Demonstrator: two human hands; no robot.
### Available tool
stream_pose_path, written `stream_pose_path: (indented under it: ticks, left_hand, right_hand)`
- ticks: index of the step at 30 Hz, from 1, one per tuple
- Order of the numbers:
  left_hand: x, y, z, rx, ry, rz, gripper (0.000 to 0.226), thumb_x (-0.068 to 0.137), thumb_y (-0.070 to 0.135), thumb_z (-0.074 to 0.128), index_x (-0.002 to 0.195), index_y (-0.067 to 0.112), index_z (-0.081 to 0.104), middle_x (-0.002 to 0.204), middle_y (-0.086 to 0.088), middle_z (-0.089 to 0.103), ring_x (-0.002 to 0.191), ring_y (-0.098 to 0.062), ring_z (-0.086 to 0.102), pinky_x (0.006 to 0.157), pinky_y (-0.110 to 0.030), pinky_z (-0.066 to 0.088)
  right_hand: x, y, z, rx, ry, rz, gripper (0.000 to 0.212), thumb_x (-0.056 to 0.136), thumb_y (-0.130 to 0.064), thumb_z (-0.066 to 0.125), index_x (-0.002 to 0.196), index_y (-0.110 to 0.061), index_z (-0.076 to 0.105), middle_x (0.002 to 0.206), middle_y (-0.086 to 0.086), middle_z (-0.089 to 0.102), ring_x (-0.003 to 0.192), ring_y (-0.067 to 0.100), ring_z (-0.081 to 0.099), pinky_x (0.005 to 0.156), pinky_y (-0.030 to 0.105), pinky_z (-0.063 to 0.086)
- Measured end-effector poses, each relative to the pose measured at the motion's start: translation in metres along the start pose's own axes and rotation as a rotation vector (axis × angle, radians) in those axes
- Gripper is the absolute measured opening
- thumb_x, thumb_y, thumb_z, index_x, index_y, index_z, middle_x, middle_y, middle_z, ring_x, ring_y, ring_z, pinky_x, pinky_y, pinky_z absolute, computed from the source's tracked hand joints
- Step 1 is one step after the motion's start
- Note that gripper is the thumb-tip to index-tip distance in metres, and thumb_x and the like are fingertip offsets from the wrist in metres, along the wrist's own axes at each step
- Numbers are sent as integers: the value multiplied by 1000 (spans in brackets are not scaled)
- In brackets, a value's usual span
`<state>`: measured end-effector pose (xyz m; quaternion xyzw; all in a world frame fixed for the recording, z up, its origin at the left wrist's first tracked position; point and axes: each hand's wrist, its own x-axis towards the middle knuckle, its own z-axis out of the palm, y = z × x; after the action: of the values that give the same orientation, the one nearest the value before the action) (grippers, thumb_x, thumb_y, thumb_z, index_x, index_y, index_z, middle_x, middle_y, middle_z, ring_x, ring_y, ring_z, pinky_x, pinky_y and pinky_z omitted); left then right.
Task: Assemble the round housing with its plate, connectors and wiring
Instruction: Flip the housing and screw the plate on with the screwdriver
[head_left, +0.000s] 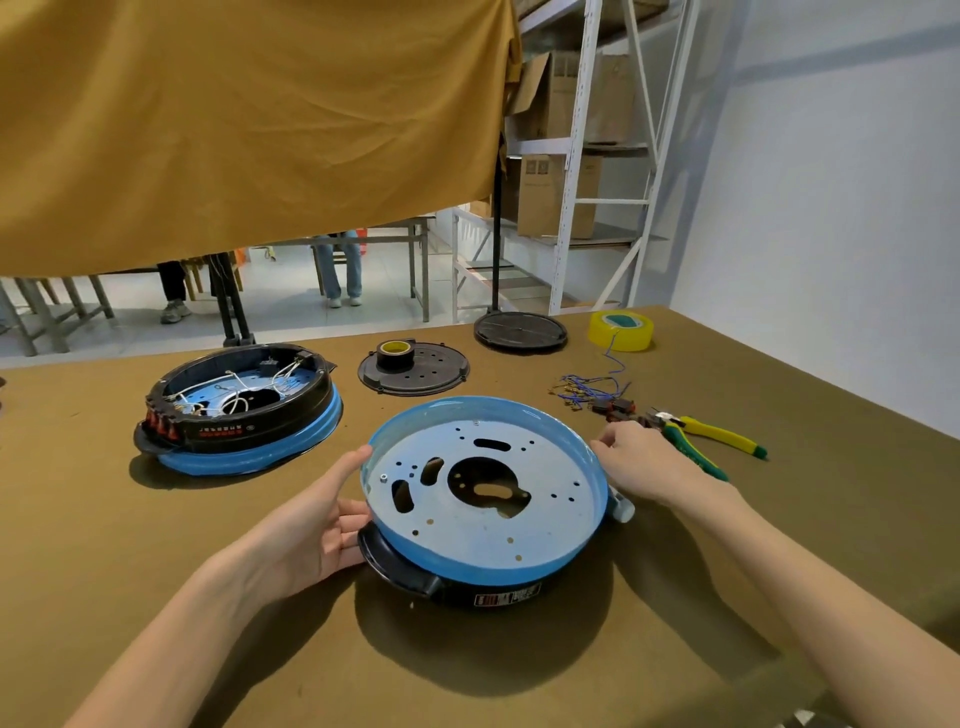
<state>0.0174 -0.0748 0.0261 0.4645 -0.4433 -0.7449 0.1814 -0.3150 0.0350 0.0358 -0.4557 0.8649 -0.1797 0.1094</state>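
Head view shows an olive-covered bench under a hanging mustard cloth, shelving and white wall behind, where the left hand and right hand, fingers relaxed, touch the blue housing at centre.

Housing: glossy blue rim, matt pale metal plate, black plastic base; tabletop matt cloth.

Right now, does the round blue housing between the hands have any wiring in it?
No. The housing shows only its bare perforated plate; the loose wires lie apart on the table.
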Motion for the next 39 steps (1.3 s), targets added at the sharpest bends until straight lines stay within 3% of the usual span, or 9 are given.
stream_pose_path:
  ticks: [6, 9, 16, 20, 23, 26, 29, 34, 39]
  left_hand:
    - [12, -7, 1, -70, 176, 107, 81, 73, 67, 74, 114, -1, 64, 92, -15, 80, 91, -25, 76, 60, -30, 60]
    - [14, -11, 6, -52, 244, 162, 72, 80, 68, 69, 111, 2, 71, 103, -12, 78, 95, -21, 71, 55, -25, 56]
    - [21, -9, -2, 40, 243, 175, 65, 73, 71, 70, 102, 13, 63, 101, -13, 76, 95, -25, 74, 69, -33, 60]
    - [25, -8, -8, 131, 204, 192, 71, 74, 73, 67, 110, 12, 65, 91, -10, 81, 86, -23, 79, 72, -35, 64]
    - [25, -7, -8, 150, 199, 209, 65, 84, 71, 64, 111, 12, 65, 89, -11, 80, 81, -22, 79, 65, -32, 63]
    - [25, -7, -9, 172, 189, 218, 64, 83, 70, 65, 111, 13, 65, 88, -11, 80, 80, -22, 79, 64, -31, 63]
    - [22, -6, -10, 170, 166, 200, 65, 82, 68, 67, 112, 11, 65, 88, -13, 80, 80, -24, 79, 62, -31, 63]
    - [20, -6, -12, 140, 144, 179, 71, 75, 69, 72, 113, 8, 65, 89, -15, 80, 81, -25, 79, 62, -32, 63]
    - [23, -9, -9, 157, 83, 158, 105, 58, 75, 75, 135, 6, 53, 97, -16, 79, 89, -29, 79, 69, -36, 64]
  right_hand:
    - [1, 5, 4, 5, -102, -1, 18, 101, -42, 57, 105, -25, 60, 96, -4, 65, 78, 4, 58, 58, 21, 45]
    - [1, 4, 10, -18, -148, 6, 27, 100, -33, 63, 123, -19, 62, 103, -2, 65, 80, 2, 58, 57, 18, 43]
    - [-4, -2, 9, -56, -245, 3, 53, 91, -32, 77, 136, -17, 53, 110, -4, 63, 89, 9, 62, 69, 25, 54]
    - [-8, -4, -6, -28, -27, -19, 22, 97, -20, 64, 117, -13, 70, 96, 1, 72, 79, 16, 68, 70, 37, 59]
    - [-15, -8, -25, 110, 171, -41, 19, 96, -22, 64, 107, -9, 73, 79, 6, 71, 71, 23, 66, 60, 36, 52]
    - [-26, -21, -42, 293, 380, -136, 20, 96, -23, 67, 110, -11, 74, 81, 2, 69, 70, 18, 62, 57, 27, 42]
    - [-40, -45, -53, 551, 519, -289, 12, 93, -22, 73, 104, -18, 75, 81, -2, 70, 71, 18, 65, 60, 29, 50]
    - [-39, -87, -47, 1004, 437, -339, 23, 94, -32, 72, 93, -9, 75, 56, -2, 61, 53, 10, 54, 59, 25, 52]
    - [-26, -128, -27, 1228, 288, -284, 36, 100, -45, 61, 85, -13, 65, 61, -1, 70, 51, 13, 64, 46, 26, 56]
